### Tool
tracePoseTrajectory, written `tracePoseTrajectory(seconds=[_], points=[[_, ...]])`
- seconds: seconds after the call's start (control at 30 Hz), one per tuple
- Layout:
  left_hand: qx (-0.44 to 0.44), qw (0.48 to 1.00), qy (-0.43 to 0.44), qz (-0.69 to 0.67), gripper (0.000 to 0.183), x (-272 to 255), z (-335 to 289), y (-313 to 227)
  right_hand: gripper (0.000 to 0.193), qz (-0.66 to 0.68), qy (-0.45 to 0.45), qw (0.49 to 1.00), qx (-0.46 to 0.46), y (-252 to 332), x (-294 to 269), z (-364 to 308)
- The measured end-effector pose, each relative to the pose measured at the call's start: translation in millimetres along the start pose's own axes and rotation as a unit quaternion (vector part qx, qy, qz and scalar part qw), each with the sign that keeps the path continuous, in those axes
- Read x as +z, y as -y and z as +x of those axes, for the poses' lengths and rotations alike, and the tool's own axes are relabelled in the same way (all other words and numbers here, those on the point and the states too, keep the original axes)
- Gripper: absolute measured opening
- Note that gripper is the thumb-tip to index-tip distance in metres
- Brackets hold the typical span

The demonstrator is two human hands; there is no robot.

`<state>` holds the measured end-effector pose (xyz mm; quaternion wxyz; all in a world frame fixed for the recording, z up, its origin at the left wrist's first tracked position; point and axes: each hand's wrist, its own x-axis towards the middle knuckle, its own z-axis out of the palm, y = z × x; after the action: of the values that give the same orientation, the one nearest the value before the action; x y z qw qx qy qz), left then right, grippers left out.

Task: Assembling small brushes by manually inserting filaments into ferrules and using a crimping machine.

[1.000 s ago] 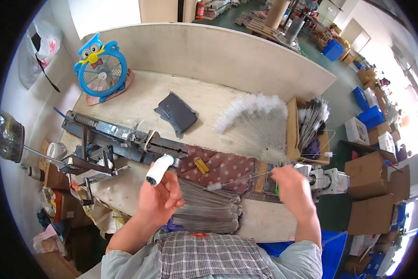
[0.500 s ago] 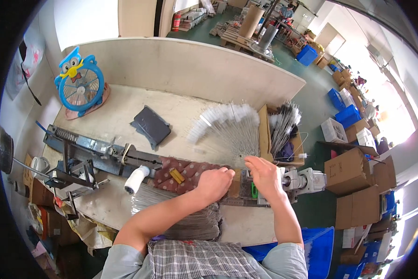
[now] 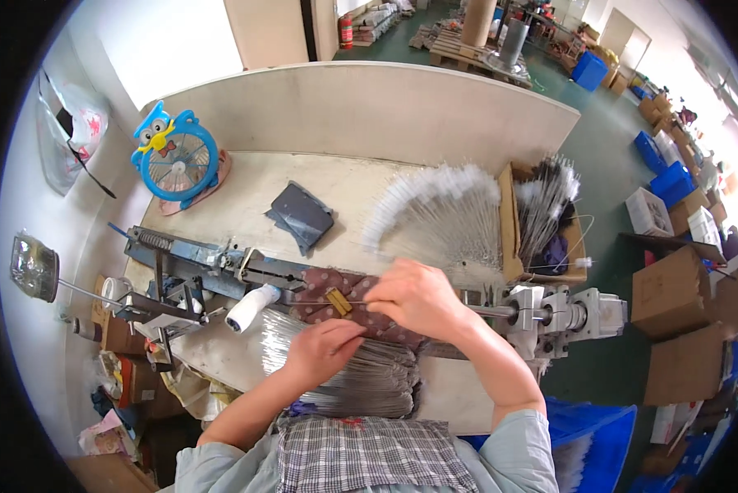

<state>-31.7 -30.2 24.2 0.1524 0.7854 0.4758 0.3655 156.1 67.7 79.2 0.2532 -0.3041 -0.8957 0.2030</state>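
Observation:
My right hand (image 3: 422,300) is over the brown dotted cloth (image 3: 320,283), its fingers pinched on a thin wire that runs left across the cloth. Close to those fingertips lies a small yellow block (image 3: 339,301) on the cloth. My left hand (image 3: 324,353) is nearer to me, above a thick bundle of thin metal wires (image 3: 369,382). Its fingers are closed together; whatever they may hold is hidden. Left of the cloth is a long metal fixture (image 3: 196,259) with jaws, and a white-wrapped handle (image 3: 252,306) stands beside it.
White-tipped wire brushes (image 3: 443,201) lie fanned out at the back. More brushes stand in a cardboard box (image 3: 510,238). A motor-like chuck unit (image 3: 550,316) sits on the right. A blue fan (image 3: 178,160) and a dark folded sheet (image 3: 299,215) rest farther back. A blue bin (image 3: 611,444) is at lower right.
My right hand has moved left from beside the chuck unit to over the dotted cloth. My left hand has shifted left and nearer to me, over the wire bundle. The whole view has shifted.

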Motion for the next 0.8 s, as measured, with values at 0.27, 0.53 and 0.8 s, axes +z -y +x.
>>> tracePoseTrajectory(seconds=[0.27, 0.53, 0.8], points=[[-0.375, 0.853, -0.119, -0.342, 0.017, -51.0, -50.3, 25.4, 0.01, -0.017, 0.017, 1.0, 0.001, 18.1, 60.4, 50.5], [-0.418, 0.746, -0.164, -0.493, 0.019, -70.6, -44.0, 44.7, 0.009, -0.06, 0.021, 0.996, 0.057, 43.1, 67.8, 58.6], [-0.413, 0.734, -0.12, -0.525, 0.022, -70.5, -46.7, 55.6, 0.012, -0.082, 0.037, 0.991, 0.099, 57.1, 60.4, 67.2]])
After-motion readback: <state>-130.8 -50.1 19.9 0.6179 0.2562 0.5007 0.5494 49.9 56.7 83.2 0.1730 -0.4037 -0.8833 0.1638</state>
